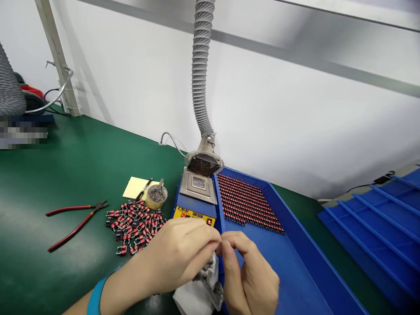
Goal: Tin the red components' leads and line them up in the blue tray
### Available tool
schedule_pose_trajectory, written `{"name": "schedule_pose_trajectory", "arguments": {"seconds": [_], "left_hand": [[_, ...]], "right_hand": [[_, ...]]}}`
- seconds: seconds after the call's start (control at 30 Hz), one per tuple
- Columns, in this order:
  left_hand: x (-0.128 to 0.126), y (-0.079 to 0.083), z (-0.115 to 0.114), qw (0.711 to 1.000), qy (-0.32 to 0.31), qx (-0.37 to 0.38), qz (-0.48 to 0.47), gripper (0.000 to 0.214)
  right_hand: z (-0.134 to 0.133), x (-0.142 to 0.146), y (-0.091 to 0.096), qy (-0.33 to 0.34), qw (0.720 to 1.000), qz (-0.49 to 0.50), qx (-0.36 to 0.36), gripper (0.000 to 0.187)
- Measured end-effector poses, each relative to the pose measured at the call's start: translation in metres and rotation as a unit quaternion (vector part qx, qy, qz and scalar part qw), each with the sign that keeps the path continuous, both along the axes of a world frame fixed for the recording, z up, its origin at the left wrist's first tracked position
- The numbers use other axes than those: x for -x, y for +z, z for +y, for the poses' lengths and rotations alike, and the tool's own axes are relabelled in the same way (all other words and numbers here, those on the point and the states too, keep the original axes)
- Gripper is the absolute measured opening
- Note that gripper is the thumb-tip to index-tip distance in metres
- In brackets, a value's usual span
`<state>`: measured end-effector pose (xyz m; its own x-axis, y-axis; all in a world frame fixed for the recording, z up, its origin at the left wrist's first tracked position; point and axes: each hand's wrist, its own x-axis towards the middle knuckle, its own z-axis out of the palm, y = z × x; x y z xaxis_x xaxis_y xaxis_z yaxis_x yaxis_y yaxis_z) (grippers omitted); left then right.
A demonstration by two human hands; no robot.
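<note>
My left hand [179, 256] and my right hand [251, 273] meet fingertip to fingertip low in the middle, just in front of the blue solder pot [197, 197]. Both hands pinch together around something small that the fingers hide. A crumpled white cloth [200, 291] lies under and between them. A blue band circles my left wrist. To the left of my left hand lies a heap of small red and black coil parts [134, 225] on the green mat. Rows of the same parts [246, 203] fill the far end of the blue tray [295, 271].
Red-handled pliers [75, 216] lie open at the left. A small round dish [156, 197], a yellow note pad [136, 187] and a pen sit behind the heap. A grey fume hose [201, 78] hangs over the pot. More blue trays [380, 227] stand at right.
</note>
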<state>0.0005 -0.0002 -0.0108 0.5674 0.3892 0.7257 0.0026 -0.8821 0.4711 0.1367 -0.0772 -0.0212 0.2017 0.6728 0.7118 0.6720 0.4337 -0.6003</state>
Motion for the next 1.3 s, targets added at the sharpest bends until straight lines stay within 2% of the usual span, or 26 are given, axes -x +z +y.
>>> {"name": "schedule_pose_trajectory", "arguments": {"seconds": [0.03,0.1,0.17,0.23,0.27,0.3,0.37,0.4,0.47,0.53,0.57,0.63,0.67,0.7,0.73,0.83,0.9,0.97,1.0,1.03,1.07,1.13,1.2,1.23,1.3], "left_hand": [[-0.001,-0.001,0.000,0.999,0.014,-0.036,0.003,0.027],[-0.002,-0.002,0.000,0.997,0.034,-0.075,0.006,0.032],[-0.001,-0.002,0.000,0.998,0.035,-0.055,0.007,0.029],[0.002,-0.001,0.000,1.000,0.022,0.006,0.002,0.023],[0.003,0.000,0.000,0.999,0.010,0.042,0.001,0.020],[0.004,0.001,0.000,0.997,-0.004,0.075,0.001,0.017],[0.005,0.002,-0.001,0.992,-0.027,0.122,0.004,0.014],[0.005,0.003,-0.002,0.990,-0.035,0.133,0.007,0.014],[0.004,0.003,-0.002,0.993,-0.034,0.113,0.012,0.016],[0.001,0.001,-0.003,0.999,-0.008,0.033,0.015,0.022],[0.000,0.000,-0.003,1.000,0.009,-0.015,0.016,0.027],[-0.001,-0.001,-0.004,0.996,0.036,-0.086,0.014,0.032],[-0.001,-0.001,-0.004,0.995,0.040,-0.091,0.010,0.032],[0.000,0.000,-0.004,0.997,0.035,-0.075,0.007,0.030],[0.001,0.001,-0.004,0.999,0.023,-0.042,0.004,0.027],[0.003,0.005,-0.004,0.997,-0.016,0.075,0.002,0.016],[0.004,0.006,-0.003,0.994,-0.027,0.105,0.005,0.014],[0.002,0.004,-0.003,0.997,-0.018,0.071,0.008,0.017],[0.001,0.003,-0.003,1.000,-0.005,0.029,0.009,0.021],[0.000,0.001,-0.004,1.000,0.013,-0.022,0.012,0.026],[-0.001,0.000,-0.004,0.997,0.033,-0.072,0.014,0.031],[-0.002,-0.001,-0.006,0.988,0.060,-0.138,0.016,0.037],[-0.001,0.000,-0.007,0.991,0.054,-0.119,0.003,0.035],[0.000,0.002,-0.007,0.996,0.038,-0.080,-0.003,0.031],[0.002,0.005,-0.008,1.000,0.000,0.010,-0.010,0.021]], "right_hand": [[0.000,0.001,0.001,0.020,0.996,0.059,0.057,0.018],[-0.001,0.001,0.004,0.090,0.965,0.205,0.135,0.034],[0.000,-0.001,0.005,0.140,0.940,0.287,0.122,0.040],[0.000,-0.003,0.005,0.118,0.959,0.254,0.046,0.028],[0.001,-0.004,0.004,0.095,0.974,0.204,0.008,0.016],[0.001,-0.005,0.002,0.074,0.986,0.146,-0.023,0.013],[0.002,-0.007,0.000,0.048,0.996,0.037,-0.070,0.034],[0.002,-0.008,-0.001,0.042,0.995,-0.010,-0.091,0.039],[0.002,-0.007,-0.002,0.020,0.992,-0.072,-0.099,0.035],[0.002,-0.006,0.000,0.017,0.998,-0.049,-0.038,0.020],[0.001,-0.005,0.001,0.039,0.999,0.004,0.016,0.018],[0.001,-0.004,0.002,0.118,0.974,0.158,0.109,0.032],[0.001,-0.004,0.002,0.159,0.954,0.224,0.123,0.038],[0.002,-0.005,0.002,0.185,0.940,0.262,0.113,0.040],[0.002,-0.006,0.002,0.189,0.941,0.268,0.087,0.039],[0.001,-0.011,0.001,0.120,0.984,0.134,-0.008,0.011],[0.000,-0.011,0.001,0.073,0.995,0.016,-0.066,0.031],[-0.001,-0.010,0.000,0.041,0.994,-0.053,-0.087,0.033],[-0.001,-0.008,0.000,0.032,0.996,-0.053,-0.065,0.026],[-0.001,-0.006,0.001,0.036,0.999,-0.023,-0.022,0.018],[-0.001,-0.005,0.001,0.056,0.997,0.037,0.035,0.018],[0.000,-0.003,0.001,0.138,0.964,0.192,0.123,0.035],[0.001,-0.004,0.001,0.206,0.930,0.281,0.117,0.043],[0.002,-0.005,0.001,0.211,0.933,0.278,0.088,0.041],[0.002,-0.009,0.001,0.167,0.965,0.201,0.020,0.021]]}}
